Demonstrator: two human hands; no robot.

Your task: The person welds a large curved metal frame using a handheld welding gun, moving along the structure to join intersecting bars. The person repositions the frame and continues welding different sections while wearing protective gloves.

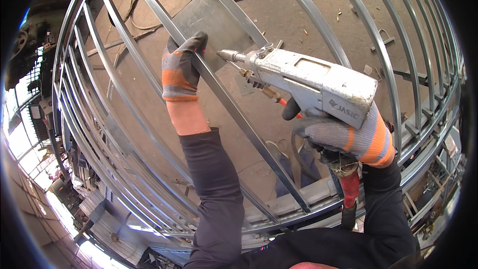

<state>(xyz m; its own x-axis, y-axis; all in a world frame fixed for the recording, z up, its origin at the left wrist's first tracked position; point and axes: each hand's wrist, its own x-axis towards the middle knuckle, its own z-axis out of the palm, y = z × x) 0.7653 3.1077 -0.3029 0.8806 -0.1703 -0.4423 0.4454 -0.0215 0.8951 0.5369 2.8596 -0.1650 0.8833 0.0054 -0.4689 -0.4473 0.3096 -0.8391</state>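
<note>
My left hand (183, 67), in a grey and orange work glove, is closed around a galvanized square steel tube (227, 102), one bar of a large metal frame. Held by its grip in my gloved right hand (343, 136) is a silver Jasic handheld laser welding gun (317, 78). The gun's nozzle (226, 55) points left, a short way from the tube and my left fingers, not touching them. Small red light spots show on the left glove's fingertips. A brass fitting (270, 92) with a red hose runs under the gun, and a red-sleeved cable (350, 190) hangs below the grip.
More parallel bars (313, 11) of the frame lie on both sides, joined to a bottom rail (325, 209). Through the gaps show a flat metal sheet (209, 18), cables (140, 26) and small scraps on the floor. Stacked metal (93, 205) stands at lower left.
</note>
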